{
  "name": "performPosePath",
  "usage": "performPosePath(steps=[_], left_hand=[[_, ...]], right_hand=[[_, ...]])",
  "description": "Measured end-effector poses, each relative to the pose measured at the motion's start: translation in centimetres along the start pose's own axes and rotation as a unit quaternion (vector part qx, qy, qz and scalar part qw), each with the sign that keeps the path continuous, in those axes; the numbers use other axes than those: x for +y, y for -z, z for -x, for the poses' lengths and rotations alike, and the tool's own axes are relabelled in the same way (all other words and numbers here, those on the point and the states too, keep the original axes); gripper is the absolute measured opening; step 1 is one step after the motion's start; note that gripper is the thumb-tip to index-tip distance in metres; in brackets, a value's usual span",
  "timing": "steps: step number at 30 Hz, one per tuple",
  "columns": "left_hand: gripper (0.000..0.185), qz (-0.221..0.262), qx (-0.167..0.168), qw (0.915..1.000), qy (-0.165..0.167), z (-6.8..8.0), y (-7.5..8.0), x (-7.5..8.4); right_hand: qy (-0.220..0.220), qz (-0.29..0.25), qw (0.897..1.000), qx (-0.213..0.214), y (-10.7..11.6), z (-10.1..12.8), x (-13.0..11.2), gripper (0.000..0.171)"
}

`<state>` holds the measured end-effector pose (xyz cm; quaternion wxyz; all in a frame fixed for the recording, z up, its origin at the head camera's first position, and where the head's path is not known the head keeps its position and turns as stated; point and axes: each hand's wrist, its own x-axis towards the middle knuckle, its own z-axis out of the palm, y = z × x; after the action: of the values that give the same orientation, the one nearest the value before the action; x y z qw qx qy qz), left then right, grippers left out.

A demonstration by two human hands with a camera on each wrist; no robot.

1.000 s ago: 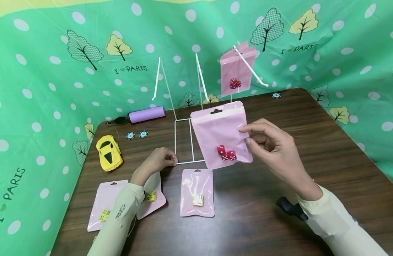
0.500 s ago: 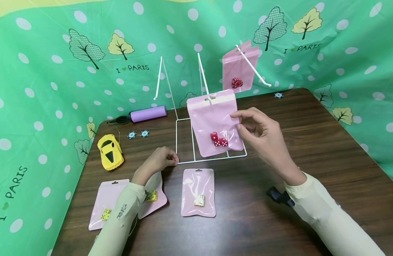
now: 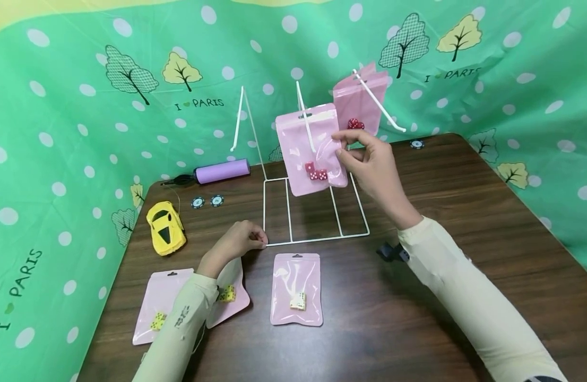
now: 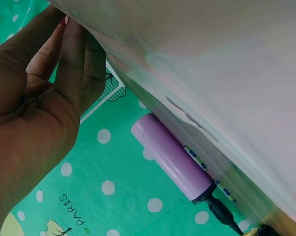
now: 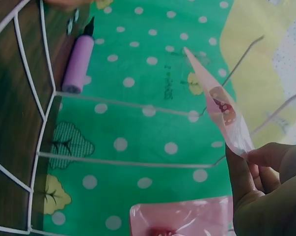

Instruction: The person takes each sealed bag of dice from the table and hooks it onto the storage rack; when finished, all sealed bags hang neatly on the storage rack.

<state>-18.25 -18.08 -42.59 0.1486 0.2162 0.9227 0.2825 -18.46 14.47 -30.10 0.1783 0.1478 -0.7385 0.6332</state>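
1. The pink pouch with red dice (image 3: 311, 149) hangs upright in the air above the table, its right edge pinched between the thumb and fingers of the right hand (image 3: 372, 164). The slot at its top lies against the middle hook of the white wire rack (image 3: 303, 212); whether the hook has passed through the slot cannot be told.
2. In the right wrist view the same pouch (image 5: 221, 110) is seen edge-on, held at its lower corner by the curled fingertips (image 5: 265, 155).
3. Just behind the right hand, a second pink pouch with red dice (image 3: 357, 103) hangs on the rack's right hook.
4. The left hand (image 3: 236, 241) rests on the table at the rack's near left corner, fingers curled in with their tips at the wire; whether they actually grip it cannot be told.
5. Under the left wrist lies a pink pouch with yellow dice (image 3: 229, 294). A second such pouch (image 3: 157, 307) lies to the left of that forearm, and a third (image 3: 296, 289) lies flat to the right of it, just in front of the rack.
6. Left of the left hand stands a yellow toy car (image 3: 165, 228). Beyond it are two poker chips (image 3: 207, 201) and a purple cylinder (image 3: 221, 171).
7. A green polka-dot cloth (image 3: 74, 132) hangs behind and beside the wooden table (image 3: 465, 223).
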Motion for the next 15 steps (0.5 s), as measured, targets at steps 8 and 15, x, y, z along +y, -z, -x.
performPosePath(steps=[8,15], left_hand=[[0.011,0.003,-0.002,1.0000,-0.002,0.0,0.0,0.0],[0.011,0.004,-0.003,1.0000,0.000,-0.1,0.0,0.0]], right_hand=[[-0.019,0.008,1.000,0.015,-0.9,-3.8,1.4,0.026],[-0.020,-0.011,1.000,0.019,-1.7,-5.5,2.4,0.026]])
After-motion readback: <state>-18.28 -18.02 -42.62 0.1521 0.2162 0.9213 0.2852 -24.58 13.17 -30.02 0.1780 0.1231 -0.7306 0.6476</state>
